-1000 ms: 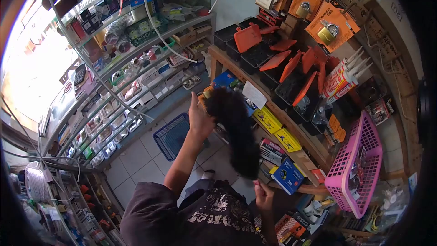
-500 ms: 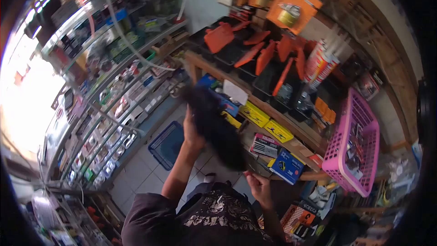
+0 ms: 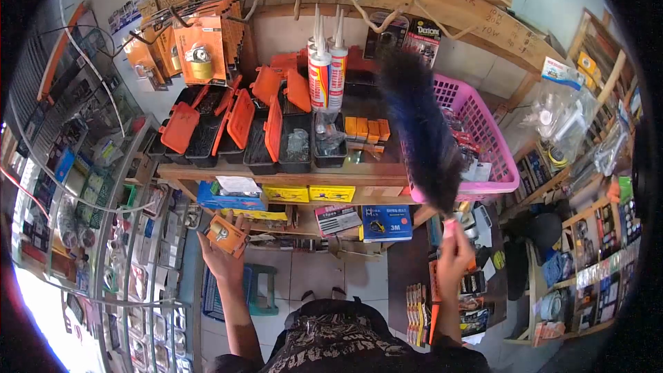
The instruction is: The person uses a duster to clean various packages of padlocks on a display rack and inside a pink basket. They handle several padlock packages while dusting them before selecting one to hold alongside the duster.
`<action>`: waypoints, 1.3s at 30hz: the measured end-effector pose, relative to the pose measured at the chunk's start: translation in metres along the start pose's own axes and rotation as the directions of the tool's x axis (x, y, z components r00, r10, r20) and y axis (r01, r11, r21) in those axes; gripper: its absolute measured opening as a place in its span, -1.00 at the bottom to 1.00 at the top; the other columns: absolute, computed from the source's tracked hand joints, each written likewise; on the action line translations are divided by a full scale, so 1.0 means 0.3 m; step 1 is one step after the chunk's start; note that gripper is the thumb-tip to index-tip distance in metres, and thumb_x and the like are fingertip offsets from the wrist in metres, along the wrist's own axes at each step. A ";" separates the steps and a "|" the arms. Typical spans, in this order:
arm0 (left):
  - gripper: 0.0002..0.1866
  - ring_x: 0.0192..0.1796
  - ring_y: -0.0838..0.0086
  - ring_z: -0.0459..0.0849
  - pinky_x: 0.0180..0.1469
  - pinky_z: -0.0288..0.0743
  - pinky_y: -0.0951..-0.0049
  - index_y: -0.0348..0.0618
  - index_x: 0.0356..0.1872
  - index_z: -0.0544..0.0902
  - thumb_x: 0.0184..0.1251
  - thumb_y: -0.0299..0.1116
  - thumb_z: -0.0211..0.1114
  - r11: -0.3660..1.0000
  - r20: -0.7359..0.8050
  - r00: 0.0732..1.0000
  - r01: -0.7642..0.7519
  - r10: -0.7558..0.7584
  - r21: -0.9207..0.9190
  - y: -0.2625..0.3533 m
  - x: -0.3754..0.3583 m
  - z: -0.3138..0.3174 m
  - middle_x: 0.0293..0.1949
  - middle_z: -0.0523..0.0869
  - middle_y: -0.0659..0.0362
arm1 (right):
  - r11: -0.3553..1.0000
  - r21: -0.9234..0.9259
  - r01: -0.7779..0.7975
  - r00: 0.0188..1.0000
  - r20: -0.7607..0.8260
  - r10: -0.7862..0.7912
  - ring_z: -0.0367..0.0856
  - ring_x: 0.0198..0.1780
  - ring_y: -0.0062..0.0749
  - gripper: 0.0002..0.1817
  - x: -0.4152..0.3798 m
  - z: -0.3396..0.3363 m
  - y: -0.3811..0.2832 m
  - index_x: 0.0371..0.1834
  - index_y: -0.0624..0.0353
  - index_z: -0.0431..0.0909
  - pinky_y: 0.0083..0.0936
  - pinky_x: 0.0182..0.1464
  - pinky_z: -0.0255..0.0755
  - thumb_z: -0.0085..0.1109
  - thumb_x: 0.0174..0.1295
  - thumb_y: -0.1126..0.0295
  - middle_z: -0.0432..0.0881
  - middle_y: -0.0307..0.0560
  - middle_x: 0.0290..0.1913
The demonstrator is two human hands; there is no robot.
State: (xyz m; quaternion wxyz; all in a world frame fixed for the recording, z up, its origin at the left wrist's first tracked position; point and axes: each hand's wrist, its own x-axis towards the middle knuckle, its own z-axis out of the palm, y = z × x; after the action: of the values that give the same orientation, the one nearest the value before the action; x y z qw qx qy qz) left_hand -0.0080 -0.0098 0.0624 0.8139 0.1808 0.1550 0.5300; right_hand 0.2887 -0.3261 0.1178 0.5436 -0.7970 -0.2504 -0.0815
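Observation:
My right hand (image 3: 454,254) is closed round the pinkish handle of a dark feather duster (image 3: 421,128). The duster points up and slightly left, its bristles in front of a pink basket (image 3: 483,124). My left hand (image 3: 224,259) is lower left, closed on a small orange packet (image 3: 226,236) with a silvery picture on it. That packet is just below a blue box (image 3: 231,197) on the lower shelf. Black bins (image 3: 295,141) with raised orange lids (image 3: 238,121) stand on the upper shelf, beyond both hands.
White-and-red sealant tubes (image 3: 320,79) stand behind the bins. Carded padlocks (image 3: 200,55) hang from hooks at the upper left. Yellow boxes (image 3: 331,194) and a blue 3M box (image 3: 387,224) sit on the lower shelf. A glass display case (image 3: 103,235) runs along the left.
The view has turned toward the shelf. The duster has swung up and right in my right hand. My left hand, earlier beside the duster, is now apart from it, holding the orange packet.

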 end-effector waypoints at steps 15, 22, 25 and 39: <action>-0.11 -0.05 0.18 0.70 -0.17 0.68 0.17 -0.25 0.36 0.27 0.38 0.41 -0.27 0.806 0.062 0.933 0.272 -0.355 0.526 -0.093 -0.053 0.023 0.16 0.56 -0.08 | 0.669 -0.735 0.113 0.993 0.113 -0.042 0.61 0.01 0.11 -0.57 0.557 -0.177 -0.189 0.14 0.15 0.55 -0.12 0.02 0.46 0.29 0.19 0.32 0.64 0.20 0.00; -0.08 -0.02 0.18 0.69 -0.19 0.60 0.30 -0.11 0.50 -0.17 0.40 0.34 -0.10 0.568 0.352 0.719 0.073 -0.600 0.820 -0.042 -0.159 0.002 0.22 0.51 -0.07 | 0.808 0.115 0.577 0.687 0.467 -0.557 0.60 0.00 -0.19 -0.57 0.302 0.127 -0.358 0.16 0.13 0.54 -0.28 0.12 0.43 0.28 0.21 0.33 0.64 0.00 0.04; -0.06 -0.03 0.25 0.70 -0.21 0.59 0.35 -0.12 0.50 -0.19 0.39 0.30 -0.02 0.473 0.336 0.551 0.122 -0.763 0.873 -0.066 -0.172 0.011 0.17 0.55 -0.10 | 0.781 0.335 0.528 0.221 0.833 -0.507 0.63 0.01 -0.09 -0.59 0.099 0.348 -0.378 0.11 0.11 0.56 -0.27 0.06 0.49 0.32 0.19 0.29 0.63 0.04 0.03; -0.18 0.09 0.22 0.64 0.06 0.57 0.21 -0.17 0.45 0.14 0.44 0.30 -0.10 0.881 0.349 0.856 0.221 -0.380 0.418 0.282 -0.101 -0.054 0.20 0.56 -0.04 | 0.843 0.502 -0.195 0.252 0.856 -0.451 0.65 -0.34 -0.51 -0.84 -0.078 0.832 -0.401 -0.26 0.25 0.58 -0.48 -0.27 0.47 0.24 0.29 0.36 0.67 -0.14 -0.39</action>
State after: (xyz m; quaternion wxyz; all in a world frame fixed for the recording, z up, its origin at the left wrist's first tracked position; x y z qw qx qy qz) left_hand -0.0953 -0.0039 0.0888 0.8539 0.4109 0.0975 0.3041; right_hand 0.1745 -0.0729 0.1090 0.4590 -0.4764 -0.6059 0.4419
